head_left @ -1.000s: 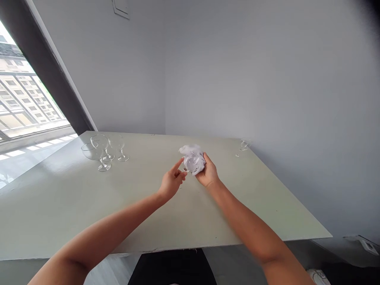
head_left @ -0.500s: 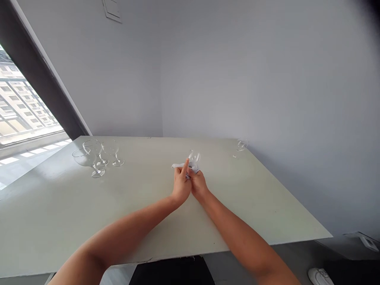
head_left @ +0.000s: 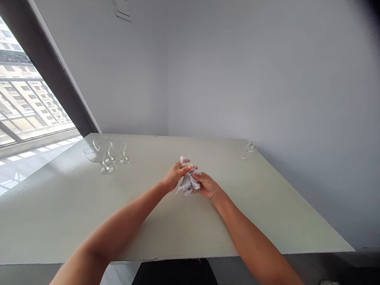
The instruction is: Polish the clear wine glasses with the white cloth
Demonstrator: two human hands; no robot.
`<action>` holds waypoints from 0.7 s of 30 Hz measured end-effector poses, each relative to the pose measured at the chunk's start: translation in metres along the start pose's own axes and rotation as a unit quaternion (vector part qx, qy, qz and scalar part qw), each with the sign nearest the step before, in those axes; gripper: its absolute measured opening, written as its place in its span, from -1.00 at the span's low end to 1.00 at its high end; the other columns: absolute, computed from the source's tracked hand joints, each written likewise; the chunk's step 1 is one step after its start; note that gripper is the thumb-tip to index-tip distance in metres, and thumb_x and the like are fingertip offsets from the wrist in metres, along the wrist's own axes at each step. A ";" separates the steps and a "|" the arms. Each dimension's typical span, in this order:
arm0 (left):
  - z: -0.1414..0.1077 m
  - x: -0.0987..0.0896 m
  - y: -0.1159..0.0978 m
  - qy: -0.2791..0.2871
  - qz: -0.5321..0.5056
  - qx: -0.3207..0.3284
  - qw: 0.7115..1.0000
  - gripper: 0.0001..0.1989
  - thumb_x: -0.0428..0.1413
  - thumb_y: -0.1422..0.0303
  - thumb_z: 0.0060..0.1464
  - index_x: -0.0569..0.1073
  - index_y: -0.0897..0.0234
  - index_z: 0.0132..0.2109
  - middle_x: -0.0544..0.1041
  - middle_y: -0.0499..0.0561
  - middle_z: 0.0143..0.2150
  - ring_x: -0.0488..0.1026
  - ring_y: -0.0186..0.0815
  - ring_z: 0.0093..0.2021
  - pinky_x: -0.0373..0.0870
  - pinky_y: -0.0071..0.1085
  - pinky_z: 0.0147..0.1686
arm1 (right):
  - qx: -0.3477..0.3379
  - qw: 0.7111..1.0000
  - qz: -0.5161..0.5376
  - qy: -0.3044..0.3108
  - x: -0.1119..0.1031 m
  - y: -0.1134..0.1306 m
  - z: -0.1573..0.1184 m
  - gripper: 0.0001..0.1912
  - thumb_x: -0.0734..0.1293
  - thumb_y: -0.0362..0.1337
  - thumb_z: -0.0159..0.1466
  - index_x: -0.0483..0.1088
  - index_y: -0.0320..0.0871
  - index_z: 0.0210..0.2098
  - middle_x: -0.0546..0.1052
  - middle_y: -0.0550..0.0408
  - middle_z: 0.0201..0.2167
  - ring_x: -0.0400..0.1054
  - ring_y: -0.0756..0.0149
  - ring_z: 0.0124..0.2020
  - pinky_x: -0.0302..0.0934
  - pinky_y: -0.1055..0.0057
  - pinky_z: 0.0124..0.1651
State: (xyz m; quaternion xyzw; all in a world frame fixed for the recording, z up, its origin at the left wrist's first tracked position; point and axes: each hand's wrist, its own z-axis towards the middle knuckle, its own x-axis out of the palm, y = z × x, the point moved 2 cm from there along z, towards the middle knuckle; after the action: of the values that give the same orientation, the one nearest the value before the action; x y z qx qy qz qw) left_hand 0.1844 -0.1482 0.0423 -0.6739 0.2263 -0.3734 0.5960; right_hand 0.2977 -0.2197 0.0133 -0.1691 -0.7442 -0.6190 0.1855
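A clear stemmed glass (head_left: 185,159) is held over the middle of the table, its bowl pointing away from me. My left hand (head_left: 177,174) is closed around the bowl, with fingertips showing through and beside it. A crumpled white cloth (head_left: 189,185) hangs round the stem and foot of the glass. My right hand (head_left: 206,184) grips the cloth at the foot end, thumb on top; part of the foot shows beneath the cloth.
Three stemmed glasses stand together at the left of the pale table (head_left: 166,233), the nearest one (head_left: 95,154) in front. Another glass (head_left: 251,146) is at the far right edge, by the wall. A window is at the left.
My left hand has moved off the cloth end onto the bowl. The cloth now hangs lower in my right hand, and the glass is tilted differently. The view has shifted slightly.
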 end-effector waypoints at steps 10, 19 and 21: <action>0.004 -0.005 0.014 -0.180 -0.030 0.001 0.983 -0.48 0.22 0.17 -0.18 0.20 0.28 -0.12 0.50 0.05 -0.28 0.44 -0.34 -0.26 0.32 -0.29 -0.13 | -0.154 0.851 -0.472 -0.172 -0.005 0.010 -0.001 -0.77 0.28 -0.10 0.11 0.38 -0.10 -0.32 0.45 0.16 -0.48 0.29 0.36 -0.48 0.11 0.46 -0.44; 0.007 -0.026 0.002 -0.296 -0.106 0.032 0.949 -0.44 0.28 0.27 -0.22 0.16 0.27 -0.12 0.45 0.08 -0.22 0.48 -0.32 -0.31 0.40 -0.33 -0.22 | -0.245 0.582 -0.689 -0.355 -0.017 0.028 -0.012 -0.70 0.17 -0.14 0.19 0.37 -0.24 -0.28 0.46 -0.07 -0.42 0.32 0.14 -0.33 0.15 0.30 -0.30; 0.007 -0.027 0.005 -0.314 -0.116 0.020 0.942 -0.45 0.27 0.28 -0.22 0.17 0.27 -0.11 0.45 0.04 -0.25 0.47 -0.37 -0.35 0.40 -0.39 -0.28 | -0.317 0.512 -0.751 -0.271 0.003 0.014 -0.009 -0.63 0.19 -0.17 0.19 0.32 -0.25 -0.09 0.46 -0.13 -0.22 0.26 0.04 -0.12 0.10 0.18 -0.10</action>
State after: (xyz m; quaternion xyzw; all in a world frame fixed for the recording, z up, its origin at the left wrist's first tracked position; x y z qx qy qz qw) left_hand 0.1742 -0.1247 0.0314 -0.7664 -0.0594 -0.2137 0.6028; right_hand 0.3027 -0.2263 0.0279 0.2456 -0.3624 -0.6465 -0.6248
